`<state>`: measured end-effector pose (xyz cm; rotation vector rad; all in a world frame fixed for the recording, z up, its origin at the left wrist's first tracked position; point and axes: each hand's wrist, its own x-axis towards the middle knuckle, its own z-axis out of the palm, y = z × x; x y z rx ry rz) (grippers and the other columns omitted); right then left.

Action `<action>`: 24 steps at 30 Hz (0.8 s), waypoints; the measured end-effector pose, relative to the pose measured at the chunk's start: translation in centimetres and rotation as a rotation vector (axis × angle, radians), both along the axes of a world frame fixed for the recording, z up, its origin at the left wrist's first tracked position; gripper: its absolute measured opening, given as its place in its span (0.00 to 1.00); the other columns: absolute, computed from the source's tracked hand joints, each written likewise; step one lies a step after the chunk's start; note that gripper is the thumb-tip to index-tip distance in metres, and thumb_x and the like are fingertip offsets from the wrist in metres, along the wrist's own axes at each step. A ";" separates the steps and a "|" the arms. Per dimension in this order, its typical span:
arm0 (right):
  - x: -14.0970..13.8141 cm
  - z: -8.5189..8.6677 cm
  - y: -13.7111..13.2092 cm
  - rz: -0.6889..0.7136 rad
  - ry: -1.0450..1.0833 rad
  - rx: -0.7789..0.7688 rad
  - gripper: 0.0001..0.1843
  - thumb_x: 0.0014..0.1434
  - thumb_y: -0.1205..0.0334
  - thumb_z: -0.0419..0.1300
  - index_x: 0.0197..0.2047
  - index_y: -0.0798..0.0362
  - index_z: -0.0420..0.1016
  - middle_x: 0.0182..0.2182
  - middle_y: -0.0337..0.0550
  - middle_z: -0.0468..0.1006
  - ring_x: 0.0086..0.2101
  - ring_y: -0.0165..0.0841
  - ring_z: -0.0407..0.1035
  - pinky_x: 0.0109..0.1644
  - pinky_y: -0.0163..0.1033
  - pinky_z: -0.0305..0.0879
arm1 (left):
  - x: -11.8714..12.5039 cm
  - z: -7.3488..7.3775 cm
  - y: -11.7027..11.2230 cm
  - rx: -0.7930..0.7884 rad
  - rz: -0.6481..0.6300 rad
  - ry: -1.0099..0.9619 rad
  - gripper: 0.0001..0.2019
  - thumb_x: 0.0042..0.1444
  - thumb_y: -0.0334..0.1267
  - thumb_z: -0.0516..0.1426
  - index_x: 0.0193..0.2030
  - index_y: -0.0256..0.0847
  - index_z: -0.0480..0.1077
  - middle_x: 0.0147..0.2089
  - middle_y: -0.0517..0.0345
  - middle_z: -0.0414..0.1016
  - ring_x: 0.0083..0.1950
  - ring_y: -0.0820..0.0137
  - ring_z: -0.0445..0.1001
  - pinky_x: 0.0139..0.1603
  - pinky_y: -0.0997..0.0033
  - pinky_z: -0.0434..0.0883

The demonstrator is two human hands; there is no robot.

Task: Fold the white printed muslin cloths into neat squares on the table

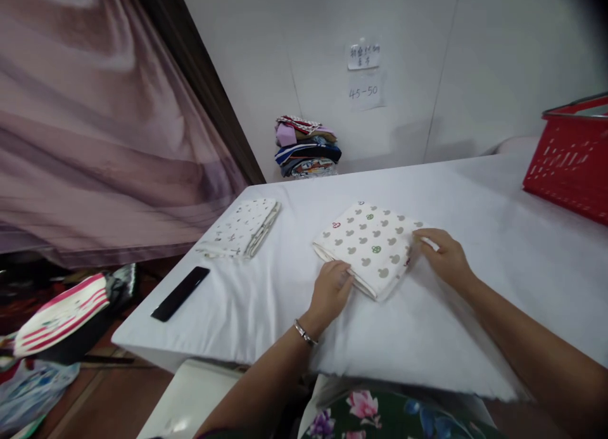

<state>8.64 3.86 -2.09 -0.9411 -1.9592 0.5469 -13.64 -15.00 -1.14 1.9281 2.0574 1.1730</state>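
Note:
A folded white cloth with grey, red and green mouse-head prints (370,246) lies in the middle of the white table (498,236). My left hand (331,290) grips its near left edge, fingers curled onto the fold. My right hand (441,255) rests against its right corner with fingers bent and pinching the cloth's edge. A metal bracelet sits on my left wrist.
A second folded white printed cloth (242,229) lies at the table's left, a black phone (180,293) near the left front corner. A pile of folded clothes (306,146) stands against the back wall. A red basket (570,157) sits far right. Bags lie on the floor left.

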 end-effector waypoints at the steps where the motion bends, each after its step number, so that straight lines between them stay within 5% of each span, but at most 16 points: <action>1: -0.5 0.5 -1.3 0.091 -0.003 0.037 0.13 0.57 0.58 0.52 0.42 0.48 0.74 0.43 0.45 0.75 0.46 0.39 0.67 0.51 0.47 0.63 | -0.3 -0.2 -0.1 0.007 0.033 -0.032 0.10 0.56 0.35 0.54 0.45 0.43 0.69 0.46 0.54 0.71 0.50 0.66 0.68 0.53 0.58 0.67; 7: -3.0 2.2 -7.0 0.481 -0.143 0.170 0.09 0.60 0.59 0.54 0.41 0.49 0.73 0.37 0.43 0.76 0.41 0.36 0.67 0.46 0.44 0.63 | -0.1 0.1 0.2 0.026 0.032 0.004 0.10 0.57 0.31 0.51 0.43 0.43 0.70 0.41 0.56 0.70 0.45 0.69 0.67 0.47 0.66 0.69; 16: -4.2 2.0 -9.7 0.376 -0.406 0.282 0.08 0.58 0.57 0.56 0.36 0.51 0.74 0.35 0.45 0.73 0.38 0.37 0.63 0.42 0.44 0.56 | -1.5 1.6 1.7 -0.100 -0.214 0.448 0.12 0.61 0.32 0.47 0.42 0.42 0.72 0.48 0.53 0.69 0.47 0.66 0.65 0.47 0.65 0.66; 24: -4.8 1.9 -10.1 0.367 -0.401 0.324 0.11 0.60 0.65 0.50 0.31 0.52 0.73 0.32 0.43 0.73 0.36 0.34 0.63 0.40 0.42 0.53 | -2.3 1.8 2.6 -0.120 -0.313 0.565 0.12 0.63 0.32 0.45 0.41 0.41 0.70 0.43 0.54 0.70 0.44 0.66 0.65 0.44 0.66 0.65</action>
